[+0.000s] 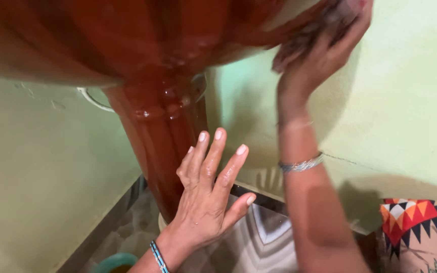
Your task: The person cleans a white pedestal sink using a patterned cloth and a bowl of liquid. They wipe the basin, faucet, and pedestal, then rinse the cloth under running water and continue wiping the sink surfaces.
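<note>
Your right forearm fills the lower middle of the view, closest to the lens, with a beaded silver bracelet (302, 164) round the wrist, and it climbs to your right hand (324, 43) at the top edge. That hand is pressed against the underside of the brown glossy basin (67, 40), fingers curled over a dark scrubbing pad (304, 38) that is too blurred to describe further. Your left hand (208, 197) comes up from the bottom edge wearing a blue beaded bracelet (159, 257); it is spread wide and flat, holding nothing, wet on the back, with its fingertips just beside the brown pedestal (163, 151), and you cannot tell whether they quite touch it. The pedestal runs down from the basin into the corner, shiny with water and a few bubbles near the top, where a pale ring (93, 98) shows behind it. Pale green walls (405, 91) meet in that corner, the right one marked by a thin crack and the shadow of your fingers. Below lies a patterned tile floor (264, 242) edged by a dark skirting strip. A teal bucket rim (115, 262) peeps in at the bottom left, and a cloth with orange, white and black zigzags (421, 232) sits at the bottom right.
</note>
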